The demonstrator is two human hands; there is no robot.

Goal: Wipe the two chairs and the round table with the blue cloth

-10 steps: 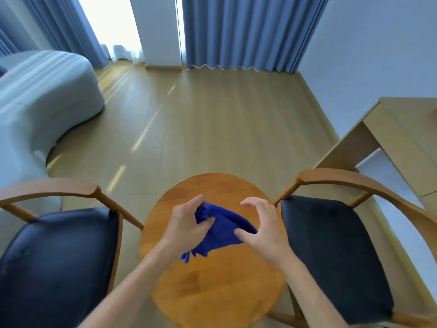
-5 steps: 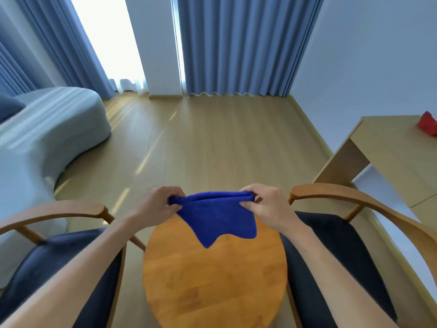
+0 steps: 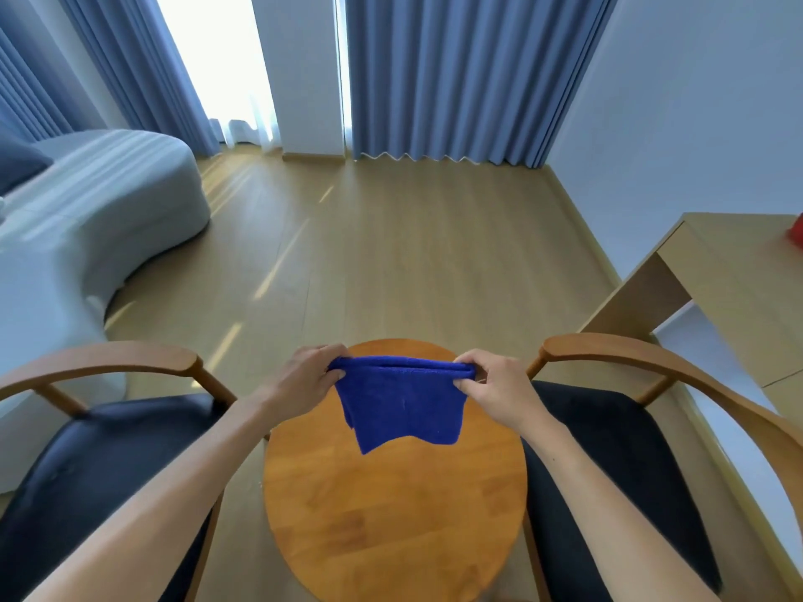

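Observation:
The blue cloth (image 3: 402,404) hangs folded in the air above the round wooden table (image 3: 391,514), stretched between both hands. My left hand (image 3: 304,378) pinches its left top corner and my right hand (image 3: 491,386) pinches its right top corner. A chair with a black seat (image 3: 100,467) and wooden armrest stands left of the table. A second chair like it (image 3: 608,462) stands to the right.
A grey curved sofa (image 3: 87,202) fills the far left. A light wooden desk (image 3: 730,288) with a red object (image 3: 796,239) stands at the right wall. Blue curtains (image 3: 469,76) hang at the back, beyond a stretch of wooden floor (image 3: 391,245).
Both hands have lifted the cloth off the table and pulled it out flat between them. The folded cloth now hangs straighter than half a second ago.

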